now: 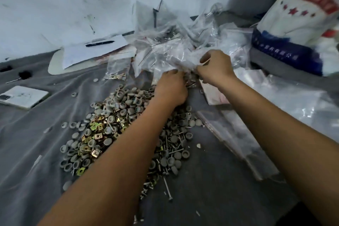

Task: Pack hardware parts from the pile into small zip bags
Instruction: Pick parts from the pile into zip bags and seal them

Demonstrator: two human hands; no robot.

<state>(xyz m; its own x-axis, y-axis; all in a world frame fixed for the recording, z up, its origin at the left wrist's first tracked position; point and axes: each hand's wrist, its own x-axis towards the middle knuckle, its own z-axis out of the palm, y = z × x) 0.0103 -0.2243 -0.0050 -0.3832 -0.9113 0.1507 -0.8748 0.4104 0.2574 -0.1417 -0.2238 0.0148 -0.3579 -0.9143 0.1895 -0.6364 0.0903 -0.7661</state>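
Grey cloth covers the worktop (pixel 33 148) below a scuffed white wall; the pile of hardware parts (pixel 117 124), grey caps, brass clips and screws, lies mid-worktop, with the heap of zip bags (pixel 176 47) toward the far edge. Left hand (pixel 170 88) curls its fingers on the pile's far end beside a bag, what it grips I cannot tell; right hand (pixel 216 68) pinches thin bag film. Parts look small, hard, dense, prone to scatter; bags limp, slippery, best taken at the mouth. A sack (pixel 302 24) at the far right corner carries red stars and blurred, unreadable print.
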